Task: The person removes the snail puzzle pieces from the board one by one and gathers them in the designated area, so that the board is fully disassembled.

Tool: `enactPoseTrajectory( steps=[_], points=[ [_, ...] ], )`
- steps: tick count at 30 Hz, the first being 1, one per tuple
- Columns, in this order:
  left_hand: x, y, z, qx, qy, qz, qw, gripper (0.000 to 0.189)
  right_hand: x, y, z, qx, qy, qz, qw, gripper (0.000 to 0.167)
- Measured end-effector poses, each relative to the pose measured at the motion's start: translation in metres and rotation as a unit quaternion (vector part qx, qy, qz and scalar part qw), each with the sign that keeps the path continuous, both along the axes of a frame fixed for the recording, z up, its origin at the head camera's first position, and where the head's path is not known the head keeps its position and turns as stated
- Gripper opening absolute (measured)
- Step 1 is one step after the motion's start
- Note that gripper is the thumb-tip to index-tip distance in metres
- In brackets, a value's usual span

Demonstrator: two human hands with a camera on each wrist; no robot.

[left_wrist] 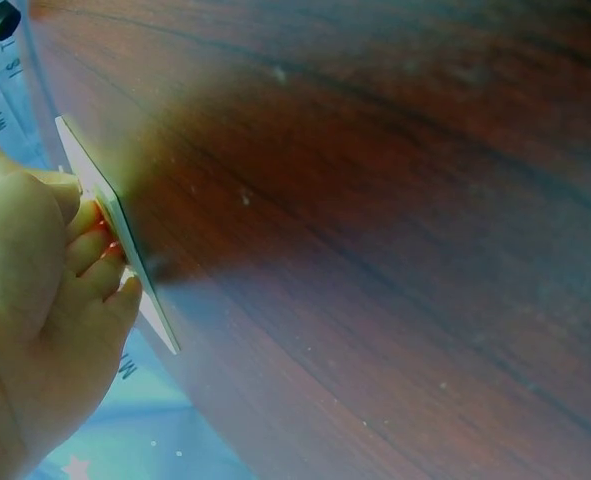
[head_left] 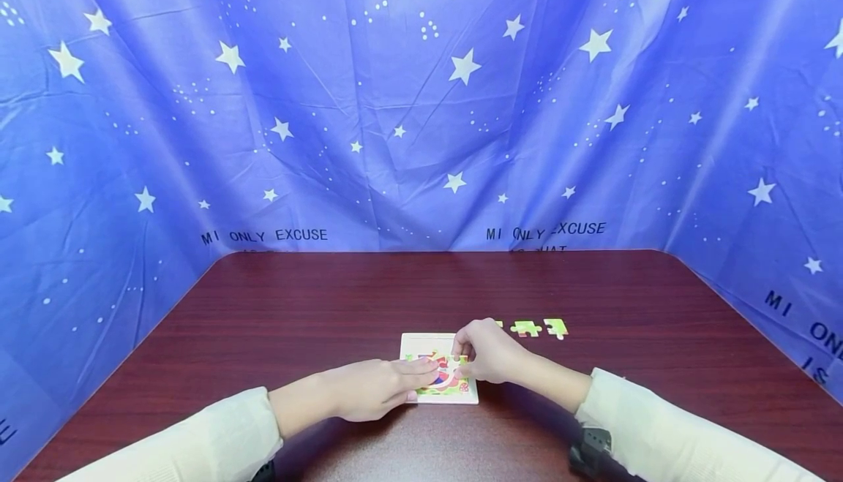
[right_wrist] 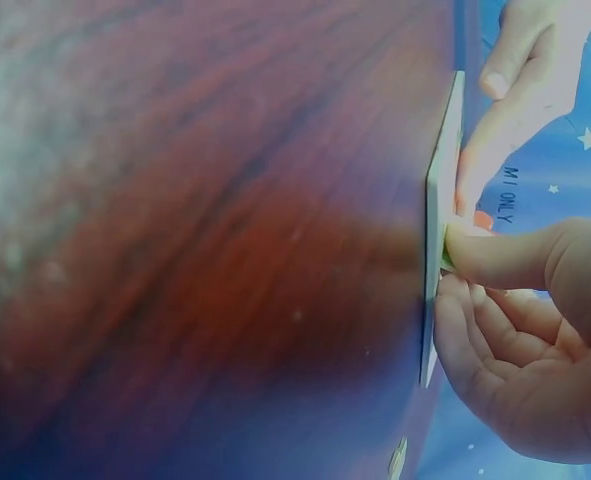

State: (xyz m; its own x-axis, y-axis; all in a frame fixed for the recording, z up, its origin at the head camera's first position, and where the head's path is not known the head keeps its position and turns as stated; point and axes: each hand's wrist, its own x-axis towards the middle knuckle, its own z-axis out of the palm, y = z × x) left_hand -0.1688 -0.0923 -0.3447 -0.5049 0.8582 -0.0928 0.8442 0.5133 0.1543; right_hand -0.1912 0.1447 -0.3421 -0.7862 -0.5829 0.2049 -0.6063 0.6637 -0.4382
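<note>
A small jigsaw puzzle board [head_left: 428,337] with a pale rim lies on the table, and colourful joined pieces fill its nearer part. My left hand [head_left: 372,388] lies over the board's left side, its nearly straight fingers pressing on the picture. At the board's right side, my right hand [head_left: 492,350] pinches a puzzle piece between thumb and fingers. Only a green edge of that puzzle piece [right_wrist: 447,262] shows below the thumb in the right wrist view. In the left wrist view the left fingers [left_wrist: 93,250] touch the board's face; their tips are partly hidden.
Loose yellow-green puzzle pieces [head_left: 525,329] lie in a row beyond my right hand, one partly hidden behind it. The dark red wooden table [head_left: 316,292] reaches back to a blue curtain [head_left: 395,102] printed with stars, which also stands at both sides.
</note>
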Motion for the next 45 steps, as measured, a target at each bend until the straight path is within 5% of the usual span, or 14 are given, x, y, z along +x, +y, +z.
enactPoseTrajectory(
  steps=[7,22,29,36,45],
  points=[
    [0.0,-0.002,-0.002,-0.004,-0.011,0.017,0.9998,0.048,-0.002,0.001,-0.005,-0.015,0.013,-0.001,0.9998,0.021],
    [-0.002,-0.002,-0.005,-0.008,-0.005,0.007,0.9999,0.047,-0.011,0.011,-0.003,-0.101,-0.138,-0.053,0.9839,0.012],
    [-0.001,-0.002,-0.006,-0.007,-0.002,0.008,0.9999,0.046,-0.009,0.027,-0.001,-0.146,-0.218,-0.035,0.9642,0.015],
    [-0.001,-0.002,-0.005,-0.006,-0.014,0.012,0.9998,0.046,-0.004,0.051,0.0,-0.154,-0.234,-0.024,0.9597,0.017],
    [-0.001,-0.002,-0.003,-0.005,0.0,0.003,1.0,0.046,-0.001,0.087,-0.001,-0.169,-0.262,-0.068,0.9479,0.024]
  ],
)
